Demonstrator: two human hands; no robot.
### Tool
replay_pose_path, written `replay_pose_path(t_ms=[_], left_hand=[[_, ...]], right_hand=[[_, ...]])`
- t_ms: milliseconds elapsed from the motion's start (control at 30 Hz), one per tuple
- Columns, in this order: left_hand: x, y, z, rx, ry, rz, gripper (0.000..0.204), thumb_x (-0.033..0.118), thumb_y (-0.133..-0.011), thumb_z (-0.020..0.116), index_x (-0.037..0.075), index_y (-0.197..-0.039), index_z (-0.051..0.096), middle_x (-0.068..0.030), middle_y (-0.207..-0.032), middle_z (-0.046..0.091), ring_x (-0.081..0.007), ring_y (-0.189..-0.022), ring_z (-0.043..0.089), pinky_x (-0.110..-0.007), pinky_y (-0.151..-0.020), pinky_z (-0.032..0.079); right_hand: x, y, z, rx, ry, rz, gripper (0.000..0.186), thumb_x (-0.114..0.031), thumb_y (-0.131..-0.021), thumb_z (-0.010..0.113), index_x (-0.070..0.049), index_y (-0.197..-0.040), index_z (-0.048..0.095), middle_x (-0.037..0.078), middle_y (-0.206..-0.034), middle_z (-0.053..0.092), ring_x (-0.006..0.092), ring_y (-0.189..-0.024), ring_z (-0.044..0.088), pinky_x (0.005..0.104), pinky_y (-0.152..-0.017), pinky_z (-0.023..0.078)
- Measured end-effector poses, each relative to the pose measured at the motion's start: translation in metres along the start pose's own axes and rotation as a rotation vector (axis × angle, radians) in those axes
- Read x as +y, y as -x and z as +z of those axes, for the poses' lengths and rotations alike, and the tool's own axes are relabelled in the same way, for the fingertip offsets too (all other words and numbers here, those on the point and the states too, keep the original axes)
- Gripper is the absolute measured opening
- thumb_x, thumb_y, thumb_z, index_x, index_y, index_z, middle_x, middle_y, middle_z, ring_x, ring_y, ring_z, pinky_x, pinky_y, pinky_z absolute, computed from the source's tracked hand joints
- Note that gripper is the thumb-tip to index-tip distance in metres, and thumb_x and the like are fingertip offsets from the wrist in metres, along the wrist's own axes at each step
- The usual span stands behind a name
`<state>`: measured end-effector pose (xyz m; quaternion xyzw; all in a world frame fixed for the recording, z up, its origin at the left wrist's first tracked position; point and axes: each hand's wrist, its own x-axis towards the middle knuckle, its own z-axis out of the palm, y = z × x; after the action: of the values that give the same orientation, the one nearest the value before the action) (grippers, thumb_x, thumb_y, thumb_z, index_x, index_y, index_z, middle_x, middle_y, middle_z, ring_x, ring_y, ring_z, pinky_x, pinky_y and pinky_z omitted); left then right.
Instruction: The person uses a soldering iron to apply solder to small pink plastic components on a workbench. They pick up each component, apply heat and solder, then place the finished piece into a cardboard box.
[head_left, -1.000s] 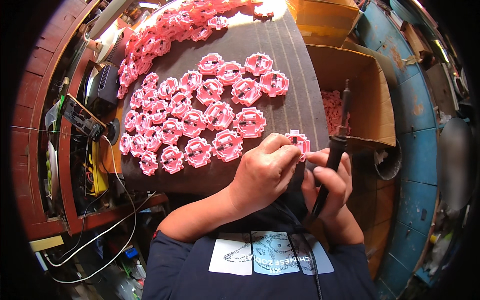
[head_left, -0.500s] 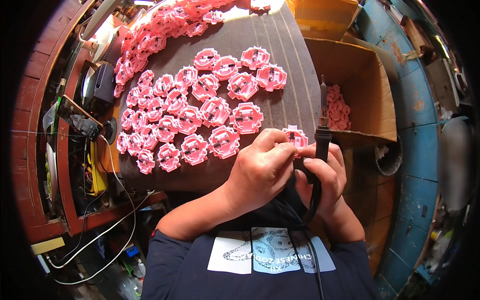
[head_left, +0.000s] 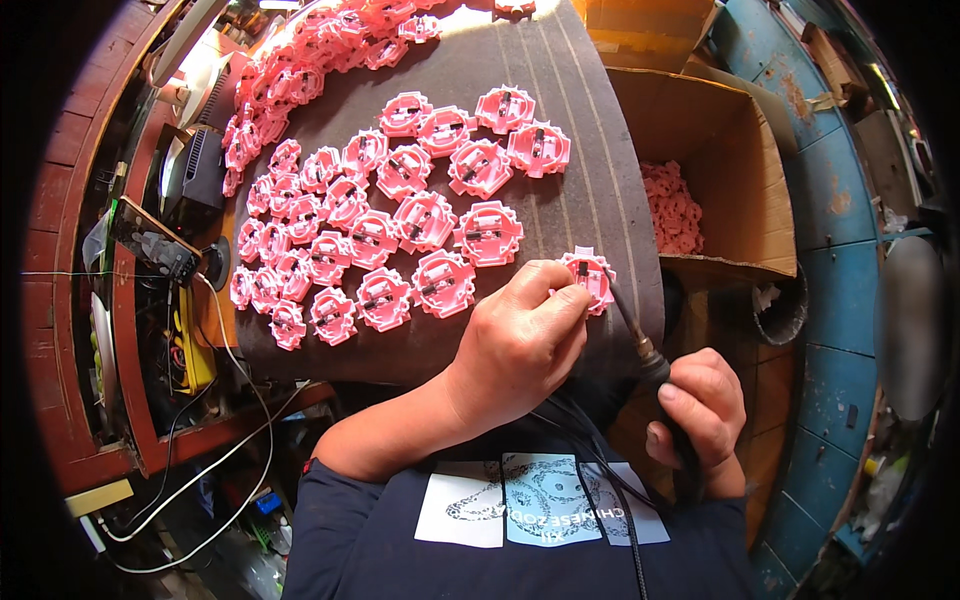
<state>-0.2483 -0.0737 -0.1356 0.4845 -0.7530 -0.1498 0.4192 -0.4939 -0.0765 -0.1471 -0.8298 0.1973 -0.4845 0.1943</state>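
Note:
My right hand point(head_left: 704, 410) is wrapped round the dark handle of a soldering iron point(head_left: 638, 338). The iron slants up and left, its tip at the right side of a pink plastic housing point(head_left: 592, 276) with a small black piece inside. My left hand point(head_left: 525, 335) is closed in a pinch at the housing's lower left edge. Whatever lies between those fingertips is hidden. Left of my hands, several similar pink housings point(head_left: 445, 283) lie in loose rows on the dark work surface point(head_left: 560, 200), each with black pieces inside.
A dense heap of pink housings point(head_left: 300, 70) fills the far left. An open cardboard box point(head_left: 735, 150) with pink parts stands at the right. Beside the surface on the left are a phone point(head_left: 150, 240) and a white cable point(head_left: 240, 350). The iron's black cord point(head_left: 590, 440) crosses my lap.
My right hand has moved down and right, away from the housing. The soldering iron has swung from pointing up to slanting left, bringing its tip to the housing. My left hand has barely moved.

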Motion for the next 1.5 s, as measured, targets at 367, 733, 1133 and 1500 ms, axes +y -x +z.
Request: replay_pose_path(t_ms=[367, 733, 1133, 1500], left_hand=[[-0.0003, -0.0006, 0.0001, 0.009, -0.002, 0.006, 0.023, -0.006, -0.084, 0.076, 0.000, -0.106, 0.070, -0.0149, -0.102, 0.064, -0.0332, -0.083, 0.070, -0.041, -0.069, 0.060], [-0.0012, 0.0012, 0.0003, 0.012, 0.006, 0.003, 0.024, -0.007, -0.084, 0.076, 0.000, -0.107, 0.070, -0.0156, -0.103, 0.064, -0.0337, -0.083, 0.070, -0.041, -0.070, 0.060], [-0.0014, 0.0013, -0.0002, 0.004, 0.018, 0.009, 0.024, -0.007, -0.085, 0.075, 0.000, -0.107, 0.069, -0.0156, -0.104, 0.063, -0.0339, -0.084, 0.070, -0.042, -0.070, 0.059], [-0.0015, 0.0008, -0.0001, 0.007, 0.000, 0.020, 0.024, -0.007, -0.085, 0.075, -0.001, -0.108, 0.069, -0.0159, -0.103, 0.064, -0.0343, -0.084, 0.070, -0.042, -0.070, 0.060]], right_hand=[[-0.0033, 0.0050, 0.0035, -0.009, 0.037, -0.007, 0.022, -0.011, -0.089, 0.075, -0.005, -0.110, 0.070, 0.008, -0.087, 0.063, 0.0241, -0.067, 0.061, 0.0349, -0.055, 0.047], [-0.0023, 0.0036, 0.0037, -0.019, 0.025, -0.014, 0.023, -0.018, -0.094, 0.076, -0.005, -0.112, 0.070, 0.008, -0.088, 0.064, 0.0240, -0.067, 0.061, 0.0351, -0.056, 0.047], [-0.0052, 0.0024, 0.0013, -0.044, 0.061, -0.020, 0.023, -0.016, -0.091, 0.076, -0.006, -0.111, 0.072, 0.007, -0.086, 0.062, 0.0236, -0.067, 0.060, 0.0346, -0.055, 0.046], [-0.0058, 0.0021, 0.0025, -0.030, 0.062, -0.009, 0.023, -0.013, -0.090, 0.075, -0.005, -0.111, 0.071, 0.007, -0.086, 0.063, 0.0238, -0.067, 0.060, 0.0348, -0.057, 0.048]])
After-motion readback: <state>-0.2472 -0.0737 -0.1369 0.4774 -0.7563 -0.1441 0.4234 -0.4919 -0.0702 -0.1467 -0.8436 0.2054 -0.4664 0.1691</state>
